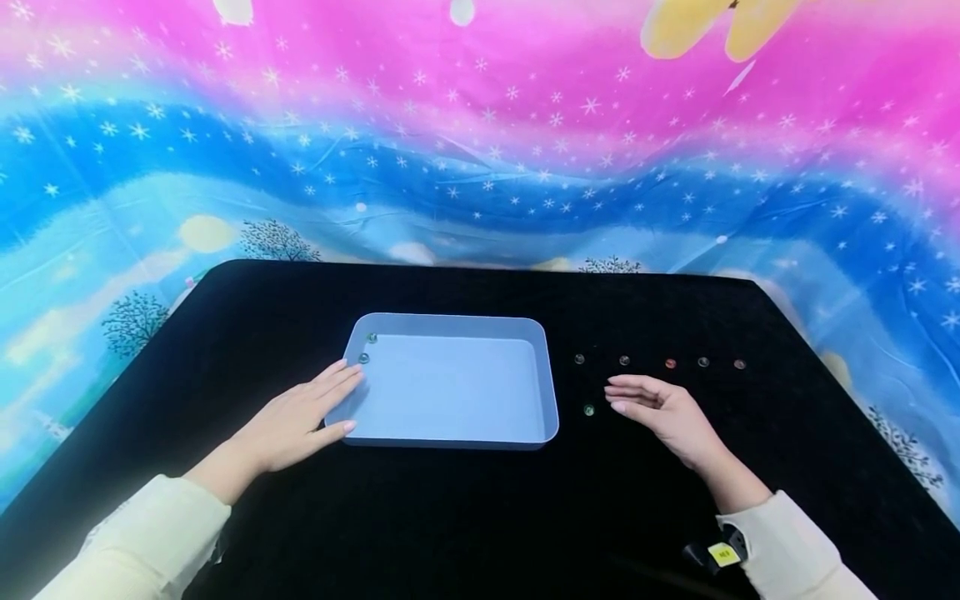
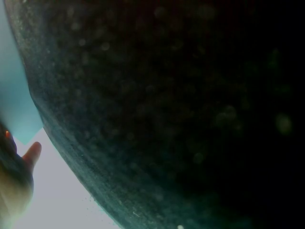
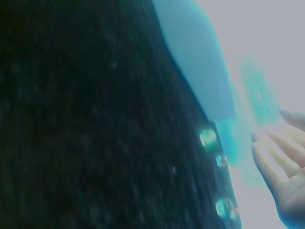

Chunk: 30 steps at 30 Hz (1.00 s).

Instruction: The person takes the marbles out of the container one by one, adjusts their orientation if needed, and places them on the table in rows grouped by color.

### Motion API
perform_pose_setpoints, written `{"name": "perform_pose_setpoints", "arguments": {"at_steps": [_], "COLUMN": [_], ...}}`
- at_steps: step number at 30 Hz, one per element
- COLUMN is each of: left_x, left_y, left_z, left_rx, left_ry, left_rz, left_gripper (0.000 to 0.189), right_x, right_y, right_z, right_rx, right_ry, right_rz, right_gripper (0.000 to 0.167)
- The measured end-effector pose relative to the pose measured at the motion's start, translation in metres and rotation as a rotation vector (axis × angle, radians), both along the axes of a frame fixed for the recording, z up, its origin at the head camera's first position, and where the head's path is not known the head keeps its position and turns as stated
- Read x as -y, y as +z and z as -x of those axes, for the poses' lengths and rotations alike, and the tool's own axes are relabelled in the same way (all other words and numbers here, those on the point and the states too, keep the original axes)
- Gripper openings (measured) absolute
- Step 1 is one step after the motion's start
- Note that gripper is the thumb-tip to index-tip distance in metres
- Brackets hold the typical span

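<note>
A pale blue rectangular tray (image 1: 450, 445) lies on the black-covered table. Two small glass marbles (image 1: 363, 358) sit inside it, by its left end. My left hand (image 1: 303, 421) rests on the tray's left rim with its fingers extended. Just right of the tray, a green marble (image 1: 588, 410) lies on the cloth, close to my right hand (image 1: 671, 417). That hand is above the cloth, its fingers loosely bent and together, with nothing visible in them. Beyond it runs a row of several marbles, among them a red one (image 1: 671, 363). Both wrist views are dark and blurred.
Black cloth (image 1: 480, 525) covers the table. Behind it hangs a pink and blue curtain (image 1: 480, 150) printed with snowflakes. A black strap with a yellow label (image 1: 723, 555) is at the right sleeve's cuff.
</note>
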<state>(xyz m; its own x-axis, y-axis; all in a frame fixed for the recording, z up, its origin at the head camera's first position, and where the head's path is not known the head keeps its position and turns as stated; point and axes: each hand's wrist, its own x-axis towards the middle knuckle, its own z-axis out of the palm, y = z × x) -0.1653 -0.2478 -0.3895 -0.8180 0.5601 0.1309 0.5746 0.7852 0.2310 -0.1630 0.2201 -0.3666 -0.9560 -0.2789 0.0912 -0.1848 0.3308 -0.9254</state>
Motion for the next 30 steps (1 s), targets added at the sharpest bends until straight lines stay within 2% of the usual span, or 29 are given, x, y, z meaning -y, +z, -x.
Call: {"name": "perform_pose_setpoints", "arguments": {"at_steps": [13,20,30], "left_x": [0.000,0.000,-0.002], "left_y": [-0.004,-0.006,-0.002], "left_z": [-0.002,-0.001,0.000], "left_rx": [0.004,-0.013,-0.023], "left_ry": [0.009,0.002,-0.009], "left_rz": [-0.011,-0.004,0.003], "left_gripper": [0.061,0.061,0.062], "right_x": [0.032,0.047,0.068], "right_y": [0.002,0.010,0.024], "right_z": [0.009,0.014,0.024], "right_rx": [0.028,0.023,0.065], "right_ry": [0.063,0.083,0.117], "right_rz": [0.070,0.116,0.140], "right_gripper": [0.042,0.042,0.040]}}
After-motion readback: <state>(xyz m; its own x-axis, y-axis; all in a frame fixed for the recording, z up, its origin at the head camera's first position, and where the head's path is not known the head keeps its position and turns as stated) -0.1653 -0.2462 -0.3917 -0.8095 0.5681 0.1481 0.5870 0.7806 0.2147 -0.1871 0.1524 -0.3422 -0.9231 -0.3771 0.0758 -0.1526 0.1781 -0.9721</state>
